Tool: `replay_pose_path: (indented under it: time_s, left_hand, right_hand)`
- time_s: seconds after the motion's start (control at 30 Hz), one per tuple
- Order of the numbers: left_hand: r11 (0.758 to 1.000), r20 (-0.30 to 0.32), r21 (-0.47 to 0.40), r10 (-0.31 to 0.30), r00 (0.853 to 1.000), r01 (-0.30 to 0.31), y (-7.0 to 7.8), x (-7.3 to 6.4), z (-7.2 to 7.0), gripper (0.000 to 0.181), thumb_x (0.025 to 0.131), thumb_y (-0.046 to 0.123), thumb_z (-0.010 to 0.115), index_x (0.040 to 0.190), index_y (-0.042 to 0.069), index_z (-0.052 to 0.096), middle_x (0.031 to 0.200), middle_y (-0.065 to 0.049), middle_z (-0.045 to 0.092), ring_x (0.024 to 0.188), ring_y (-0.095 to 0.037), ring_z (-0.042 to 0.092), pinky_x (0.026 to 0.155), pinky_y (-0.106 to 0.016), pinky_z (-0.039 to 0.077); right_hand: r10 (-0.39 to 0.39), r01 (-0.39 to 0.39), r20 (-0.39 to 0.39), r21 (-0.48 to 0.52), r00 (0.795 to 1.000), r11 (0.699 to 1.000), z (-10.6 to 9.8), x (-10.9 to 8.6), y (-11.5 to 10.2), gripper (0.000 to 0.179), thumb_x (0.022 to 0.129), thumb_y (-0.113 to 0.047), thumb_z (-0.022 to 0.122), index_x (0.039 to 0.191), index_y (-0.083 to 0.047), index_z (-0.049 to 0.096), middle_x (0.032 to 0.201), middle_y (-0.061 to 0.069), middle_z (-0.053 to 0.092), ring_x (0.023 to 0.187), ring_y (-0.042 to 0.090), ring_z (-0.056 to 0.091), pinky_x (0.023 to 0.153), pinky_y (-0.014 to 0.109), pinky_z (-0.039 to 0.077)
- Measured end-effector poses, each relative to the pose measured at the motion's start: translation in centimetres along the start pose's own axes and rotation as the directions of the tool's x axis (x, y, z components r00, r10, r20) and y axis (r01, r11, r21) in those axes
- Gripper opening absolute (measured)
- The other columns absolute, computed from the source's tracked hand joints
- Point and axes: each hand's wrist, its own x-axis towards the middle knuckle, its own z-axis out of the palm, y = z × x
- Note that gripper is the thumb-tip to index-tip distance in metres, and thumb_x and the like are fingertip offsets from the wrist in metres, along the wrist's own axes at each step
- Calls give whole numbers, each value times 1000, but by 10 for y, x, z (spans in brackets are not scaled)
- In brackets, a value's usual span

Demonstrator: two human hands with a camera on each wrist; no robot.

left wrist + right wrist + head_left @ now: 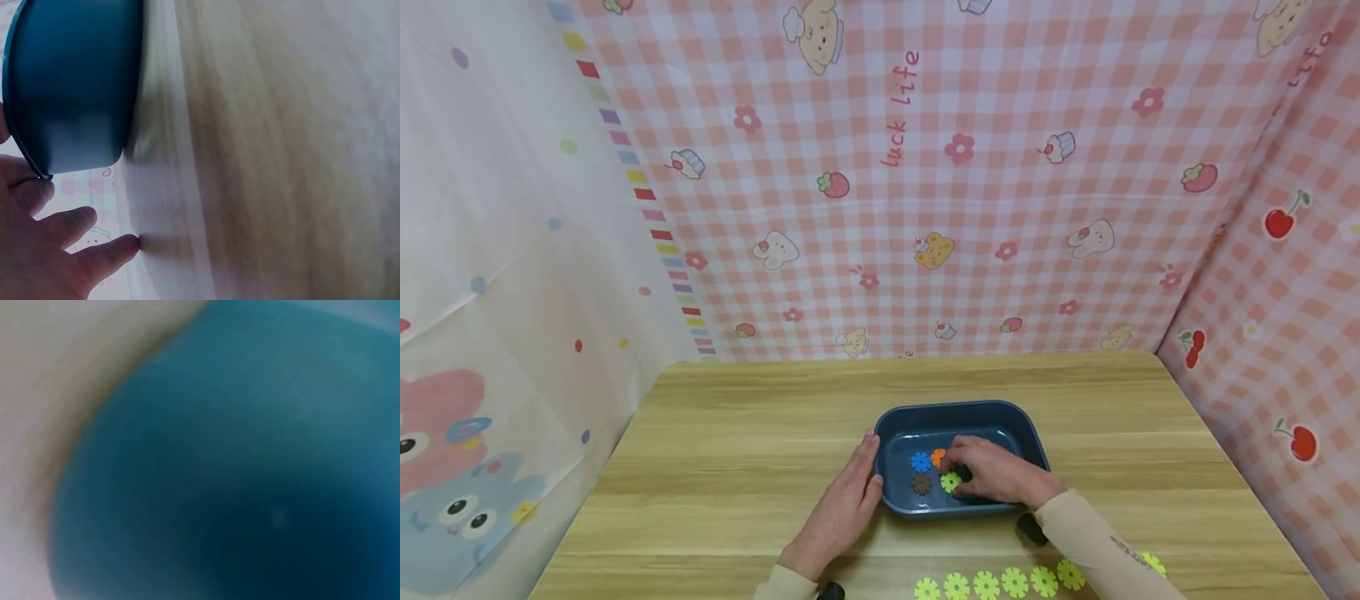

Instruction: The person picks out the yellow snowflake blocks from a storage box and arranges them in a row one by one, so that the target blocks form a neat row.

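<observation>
A dark blue basin sits on the table. Notched plastic discs lie inside it: a blue disc, a brown disc, an orange disc and a yellow-green disc. My right hand reaches into the basin, thumb and fingertips at the yellow-green disc and beside the orange one; whether they pinch a disc is unclear. Against the basin's left side rests my left hand, its fingers extended. In the left wrist view, the left hand's fingertips spread beside the basin's outer wall.
Several yellow-green discs form a row on the table near its front edge, partly behind the right sleeve. Patterned cloth hangs behind and on both sides. The right wrist view shows mostly blurred basin wall.
</observation>
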Motion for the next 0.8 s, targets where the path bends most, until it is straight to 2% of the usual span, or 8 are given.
replay_pose_path:
  time_s: [0.23, 0.6, 0.8]
  left_hand:
    - [1000, -1, 0, 1, 1000, -1, 1, 1, -1, 58, 112, 23, 44, 164, 6, 27, 172, -9, 20, 156, -27, 24, 124, -50, 28]
    - [1000, 4, 0, -13, 1000, 13, 2, 1, -1, 58, 112, 24, 43, 165, 8, 26, 172, -8, 20, 156, -26, 24, 124, -50, 28]
    - [1000, 16, -5, -27, 1000, 27, 1, 2, -1, 58, 112, 25, 43, 165, 9, 24, 172, -6, 18, 156, -27, 23, 124, -50, 28]
  right_hand:
    - [62, -62, -1, -20, 998, 998, 0, -1, -3, 28, 89, -19, 82, 115, -16, 74, 115, -6, 62, 106, 14, 60, 97, 42, 56]
    - [73, -72, -93, 16, 993, 997, -13, -14, -12, 27, 93, -21, 78, 119, -13, 75, 117, -6, 62, 97, 11, 57, 82, 33, 55]
    - [42, -43, -152, -5, 988, 999, -18, -24, -16, 27, 94, -22, 77, 120, -14, 75, 116, -7, 62, 99, 12, 56, 85, 36, 54]
